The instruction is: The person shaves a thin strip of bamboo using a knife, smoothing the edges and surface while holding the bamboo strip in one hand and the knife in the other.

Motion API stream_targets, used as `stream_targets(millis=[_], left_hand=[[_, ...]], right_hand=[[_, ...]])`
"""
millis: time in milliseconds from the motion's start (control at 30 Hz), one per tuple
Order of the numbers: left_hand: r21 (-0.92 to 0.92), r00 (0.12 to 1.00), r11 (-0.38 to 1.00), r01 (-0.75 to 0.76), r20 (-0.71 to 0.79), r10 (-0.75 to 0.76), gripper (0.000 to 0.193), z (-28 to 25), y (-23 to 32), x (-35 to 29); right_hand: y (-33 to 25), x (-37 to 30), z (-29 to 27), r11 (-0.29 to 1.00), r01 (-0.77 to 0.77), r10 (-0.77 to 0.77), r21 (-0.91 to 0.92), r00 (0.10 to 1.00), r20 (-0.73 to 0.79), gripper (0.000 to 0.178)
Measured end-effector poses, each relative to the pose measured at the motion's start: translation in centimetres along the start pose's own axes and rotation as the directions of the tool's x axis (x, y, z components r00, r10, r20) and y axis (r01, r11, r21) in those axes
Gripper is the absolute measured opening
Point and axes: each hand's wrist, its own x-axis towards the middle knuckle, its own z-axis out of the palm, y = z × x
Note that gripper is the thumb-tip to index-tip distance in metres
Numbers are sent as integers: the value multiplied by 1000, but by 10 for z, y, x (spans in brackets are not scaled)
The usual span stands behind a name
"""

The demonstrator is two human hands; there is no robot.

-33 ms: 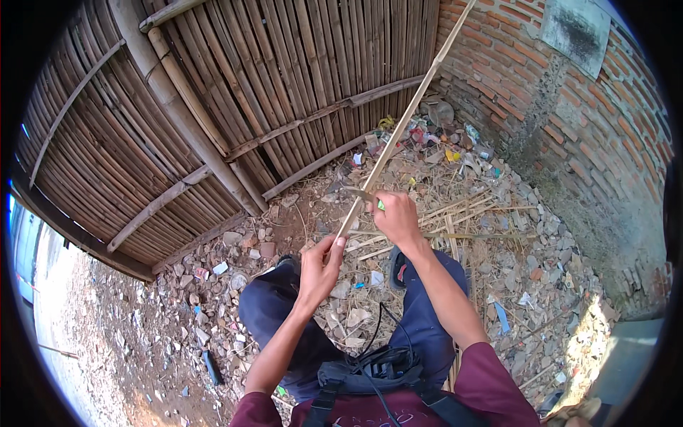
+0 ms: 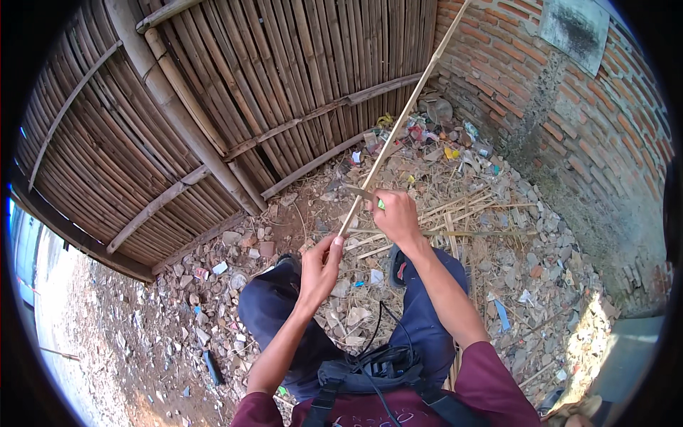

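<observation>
A long, pale bamboo strip (image 2: 398,135) slants from between my knees up toward the far right corner. Its near end is pinched between the thumb and fingers of my left hand (image 2: 320,270). In my right hand (image 2: 397,217) is a knife (image 2: 361,192), its short blade pointing left and lying across the strip, just beyond my left hand. A bit of green shows at its grip, while my fingers cover most of the handle. Both hands are over the ground in front of my knees.
Cut bamboo strips (image 2: 455,219) lie on the stony ground to the right. A bamboo-slat wall (image 2: 299,64) stands ahead and left, a brick wall (image 2: 569,135) on the right. Litter (image 2: 427,135) gathers in their corner. A dark oblong object (image 2: 212,368) lies at lower left.
The bamboo strip looks slightly narrower near my hands, as if turned a little. Both hands keep their hold and have barely moved.
</observation>
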Motion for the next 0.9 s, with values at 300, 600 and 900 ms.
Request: stream_targets(millis=[300,600,900], left_hand=[[166,997,985,-44,73,33,30,11,30,-23],[290,994,954,-79,91,54,14,12,37,-37],[373,994,928,10,94,-48,12,20,42,-48]], right_hand=[[-3,-9,-18,996,42,-46,-77,997,-57,25],[-21,-11,-26,982,103,-117,-156,990,-83,15],[-7,-4,-20,972,9,-50,-235,984,-172,8]])
